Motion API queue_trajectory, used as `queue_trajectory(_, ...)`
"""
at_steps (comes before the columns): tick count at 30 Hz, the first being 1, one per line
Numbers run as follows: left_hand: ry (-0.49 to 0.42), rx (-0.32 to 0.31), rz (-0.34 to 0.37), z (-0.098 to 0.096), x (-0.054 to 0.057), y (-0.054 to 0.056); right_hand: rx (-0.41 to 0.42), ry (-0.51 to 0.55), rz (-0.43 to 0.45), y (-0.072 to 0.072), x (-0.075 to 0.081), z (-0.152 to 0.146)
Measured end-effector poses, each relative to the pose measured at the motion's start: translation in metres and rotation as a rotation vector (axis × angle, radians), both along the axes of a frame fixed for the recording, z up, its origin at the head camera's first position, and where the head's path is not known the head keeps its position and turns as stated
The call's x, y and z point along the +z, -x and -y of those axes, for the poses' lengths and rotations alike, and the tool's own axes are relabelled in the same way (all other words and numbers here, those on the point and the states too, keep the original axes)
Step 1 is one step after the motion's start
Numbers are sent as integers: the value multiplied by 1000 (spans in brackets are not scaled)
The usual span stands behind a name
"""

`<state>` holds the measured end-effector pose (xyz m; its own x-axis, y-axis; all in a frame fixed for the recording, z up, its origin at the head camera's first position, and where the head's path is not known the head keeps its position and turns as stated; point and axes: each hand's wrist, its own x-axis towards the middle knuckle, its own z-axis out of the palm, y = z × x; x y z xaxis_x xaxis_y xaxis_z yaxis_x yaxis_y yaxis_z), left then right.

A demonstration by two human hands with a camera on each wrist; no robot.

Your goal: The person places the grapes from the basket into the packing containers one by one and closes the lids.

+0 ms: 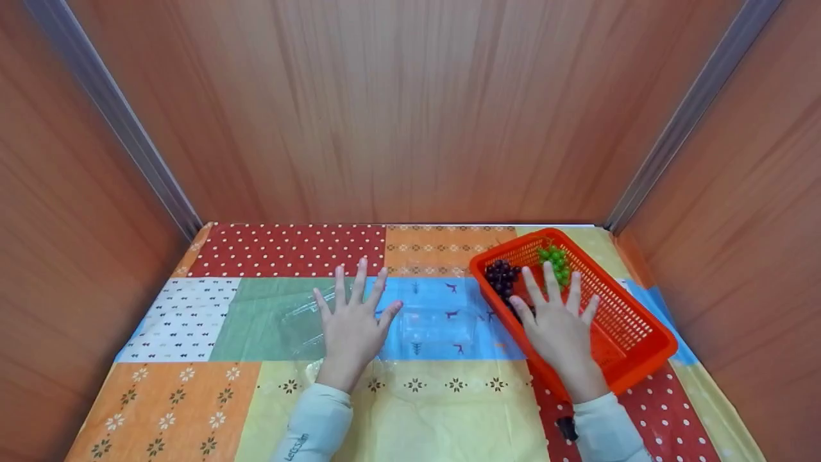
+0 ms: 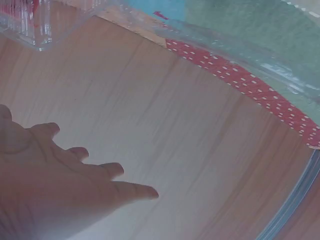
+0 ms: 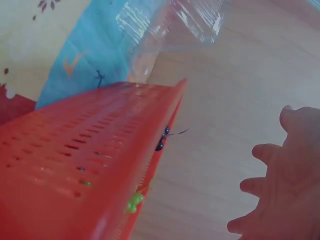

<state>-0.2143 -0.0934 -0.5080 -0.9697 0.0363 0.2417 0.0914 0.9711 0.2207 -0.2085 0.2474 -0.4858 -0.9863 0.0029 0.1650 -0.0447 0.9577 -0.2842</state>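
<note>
My left hand (image 1: 353,333) hovers with its fingers spread over a clear plastic clamshell box (image 1: 439,324), whose see-through parts lie beneath and on both sides of it. Spread the same way, my right hand (image 1: 561,330) is above the orange-red plastic basket (image 1: 641,321). Inside the basket are a bunch of dark purple grapes (image 1: 501,274) and a bunch of green grapes (image 1: 557,260), each partly hidden by the basket or my fingers. Neither hand holds anything. In the right wrist view, the basket wall (image 3: 75,145) stands apart from my fingers.
A patchwork-patterned tablecloth (image 1: 173,410) covers the table. Wood-grain panels (image 1: 397,128) rise at the back and both sides, joined by metal corner strips (image 1: 128,122). The basket sits at an angle on the right.
</note>
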Motion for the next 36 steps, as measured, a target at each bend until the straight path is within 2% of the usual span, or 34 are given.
queue_trajectory(3,0,-7,-15,-4,1,4,-9,-39,-30,-4,-5,5)
queue_trajectory(7,-37,-32,22,-10,-1,9,-12,-36,-46,-1,-6,6)
queue_trajectory(11,-158,-59,30,-19,-7,14,-11,5,-56,6,-2,3)
queue_trajectory(14,-252,-62,17,-24,-12,15,-8,104,-61,11,2,0)
queue_trajectory(16,-289,-62,-3,-26,-17,14,-4,228,-82,15,5,-2)
queue_trajectory(20,-322,-47,-37,-28,-27,8,0,594,-95,25,14,-8)
queue_trajectory(23,-323,-22,-31,-29,-31,2,-32,924,-11,35,20,-13)
queue_trajectory(27,-296,-15,-4,-31,-35,-9,-93,1255,164,51,24,-24)
queue_trajectory(32,-218,-43,-24,-36,-44,-22,-137,1513,337,74,22,-41)
queue_trajectory(36,-173,-42,-13,-40,-53,-30,-244,1626,462,94,16,-51)
